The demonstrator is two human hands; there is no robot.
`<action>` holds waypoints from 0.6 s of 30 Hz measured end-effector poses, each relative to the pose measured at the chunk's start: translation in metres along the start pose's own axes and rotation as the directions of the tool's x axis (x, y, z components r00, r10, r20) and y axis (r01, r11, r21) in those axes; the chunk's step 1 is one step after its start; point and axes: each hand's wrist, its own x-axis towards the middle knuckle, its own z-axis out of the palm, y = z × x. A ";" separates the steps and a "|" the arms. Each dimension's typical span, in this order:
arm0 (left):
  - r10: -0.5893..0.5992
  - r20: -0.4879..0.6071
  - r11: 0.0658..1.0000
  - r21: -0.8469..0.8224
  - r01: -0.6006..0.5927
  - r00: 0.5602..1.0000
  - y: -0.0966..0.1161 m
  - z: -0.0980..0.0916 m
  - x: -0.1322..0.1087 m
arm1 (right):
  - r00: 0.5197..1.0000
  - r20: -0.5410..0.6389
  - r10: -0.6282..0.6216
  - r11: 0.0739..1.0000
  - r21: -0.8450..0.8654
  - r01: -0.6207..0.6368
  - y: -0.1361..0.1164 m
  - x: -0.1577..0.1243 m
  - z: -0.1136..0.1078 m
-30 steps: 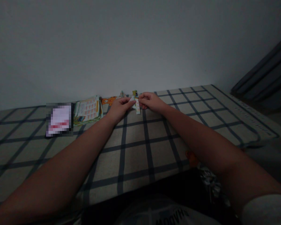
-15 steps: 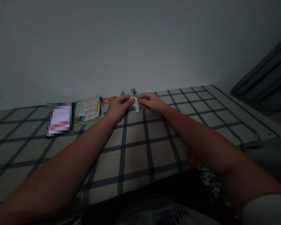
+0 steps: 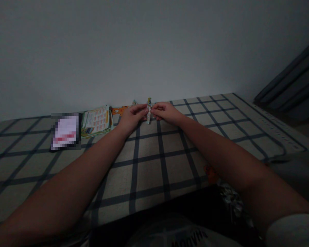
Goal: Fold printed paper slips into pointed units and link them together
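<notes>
Both arms reach far forward over a checked cloth (image 3: 149, 161) toward the wall. My left hand (image 3: 132, 117) and my right hand (image 3: 165, 112) meet fingertip to fingertip and pinch a narrow folded strip of printed paper (image 3: 149, 110) between them. The strip stands nearly upright on its edge. Each hand has its fingers closed on it. Behind the left hand lie a small folded paper piece (image 3: 134, 102) and an orange printed sheet (image 3: 119, 110).
A stack of printed leaflets (image 3: 96, 121) lies left of the hands, with a blurred bright rectangle (image 3: 65, 131) further left. A plain wall rises right behind the cloth. Dark curtain folds (image 3: 293, 85) hang at the right. The room is dim.
The paper strip has been folded narrower and turned more upright between the fingertips. Hands and arms stay in the same place.
</notes>
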 end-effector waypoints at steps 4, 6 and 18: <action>0.007 -0.007 1.000 0.006 -0.007 1.000 -0.001 -0.001 0.000 | 1.000 0.010 -0.014 1.000 0.005 0.014 0.002 0.002 -0.001; 0.001 -0.005 1.000 0.018 -0.001 1.000 -0.002 -0.002 0.000 | 1.000 0.017 -0.016 1.000 0.007 0.016 0.004 0.002 -0.001; -0.003 0.059 1.000 0.022 0.001 0.998 0.003 0.000 -0.002 | 1.000 0.006 -0.020 1.000 -0.006 0.020 0.006 0.003 -0.001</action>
